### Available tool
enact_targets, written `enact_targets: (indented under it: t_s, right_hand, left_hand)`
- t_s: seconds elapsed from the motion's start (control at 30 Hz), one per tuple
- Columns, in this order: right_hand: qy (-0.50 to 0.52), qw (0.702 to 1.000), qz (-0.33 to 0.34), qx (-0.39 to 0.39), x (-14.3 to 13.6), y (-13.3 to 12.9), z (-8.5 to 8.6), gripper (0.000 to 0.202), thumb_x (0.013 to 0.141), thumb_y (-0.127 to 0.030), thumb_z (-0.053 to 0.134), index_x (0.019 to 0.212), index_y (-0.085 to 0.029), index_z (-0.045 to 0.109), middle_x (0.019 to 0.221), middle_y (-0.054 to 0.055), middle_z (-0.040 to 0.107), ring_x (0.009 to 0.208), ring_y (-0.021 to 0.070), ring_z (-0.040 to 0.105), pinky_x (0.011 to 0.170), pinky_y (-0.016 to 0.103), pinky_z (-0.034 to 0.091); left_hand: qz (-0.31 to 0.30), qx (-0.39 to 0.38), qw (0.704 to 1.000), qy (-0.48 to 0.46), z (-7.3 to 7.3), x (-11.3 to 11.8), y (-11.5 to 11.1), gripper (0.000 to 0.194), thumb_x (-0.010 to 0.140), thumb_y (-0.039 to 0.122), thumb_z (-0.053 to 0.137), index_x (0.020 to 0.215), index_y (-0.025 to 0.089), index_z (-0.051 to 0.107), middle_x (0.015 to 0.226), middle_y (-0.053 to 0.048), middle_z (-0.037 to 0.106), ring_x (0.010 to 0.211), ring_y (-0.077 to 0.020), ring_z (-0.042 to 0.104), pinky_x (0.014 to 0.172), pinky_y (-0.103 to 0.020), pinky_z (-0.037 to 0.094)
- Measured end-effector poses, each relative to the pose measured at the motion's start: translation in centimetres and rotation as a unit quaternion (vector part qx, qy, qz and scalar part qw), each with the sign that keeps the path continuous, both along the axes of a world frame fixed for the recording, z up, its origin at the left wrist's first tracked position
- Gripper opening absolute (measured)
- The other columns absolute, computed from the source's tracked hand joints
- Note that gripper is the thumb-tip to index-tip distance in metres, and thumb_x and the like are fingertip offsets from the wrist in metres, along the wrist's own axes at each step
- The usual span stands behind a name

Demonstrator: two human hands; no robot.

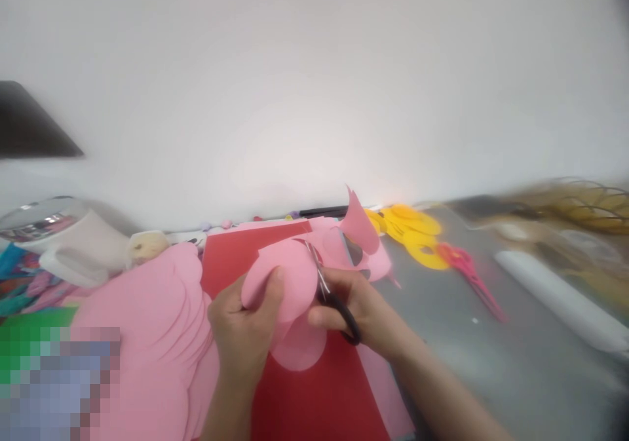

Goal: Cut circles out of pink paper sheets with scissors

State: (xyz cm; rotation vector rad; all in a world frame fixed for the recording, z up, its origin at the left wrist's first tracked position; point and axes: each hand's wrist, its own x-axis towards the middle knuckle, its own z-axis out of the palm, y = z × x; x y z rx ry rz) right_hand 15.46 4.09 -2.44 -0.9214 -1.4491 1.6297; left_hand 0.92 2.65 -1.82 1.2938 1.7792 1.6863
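My left hand [248,316] pinches a piece of pink paper [295,277] between thumb and fingers. Around the handles of black-handled scissors [339,306], my right hand [348,297] is closed. The scissor blades point up and away, at the right edge of the pink paper. A curling pink offcut [361,225] rises behind the right hand. Below the hands lies red paper [319,395], with a rounded pink piece [301,348] partly over it.
Scalloped pink paper shapes [142,336] are stacked at left, near a white mug [83,248]. Yellow paper pieces [410,231] and pink scissors [472,277] lie to the right on a grey surface [442,349]. Farther right is a white roll [560,297]; a white wall [314,87] stands behind.
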Motion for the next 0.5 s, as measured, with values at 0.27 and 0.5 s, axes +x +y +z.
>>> enact_targets:
  t_s: [0.27, 0.5]
  right_hand:
    - [-0.012, 1.000, -0.001, -0.004, 0.05, -0.05, 0.27, 0.050, 0.062, -0.057, 0.082, 0.070, -0.017, 0.053, 0.059, -0.006, 0.040, 0.056, 0.0093, 0.033, 0.051, 0.023, 0.026]
    - [-0.015, 1.000, 0.001, 0.000, 0.04, 0.06, 0.24, 0.048, 0.064, -0.054, 0.082, 0.071, -0.018, 0.051, 0.061, -0.005, 0.042, 0.057, 0.0098, 0.035, 0.051, 0.023, 0.029]
  left_hand:
    - [-0.006, -0.013, 1.000, 0.003, 0.20, -0.24, 0.10, 0.049, 0.070, 0.034, 0.061, 0.048, 0.023, 0.019, 0.049, 0.005, 0.023, 0.046, -0.0083, 0.024, 0.039, -0.024, 0.025]
    - [-0.004, -0.015, 1.000, -0.015, 0.15, -0.13, 0.12, 0.048, 0.070, 0.033, 0.061, 0.049, 0.023, 0.019, 0.050, 0.005, 0.022, 0.048, -0.0085, 0.022, 0.041, -0.024, 0.026]
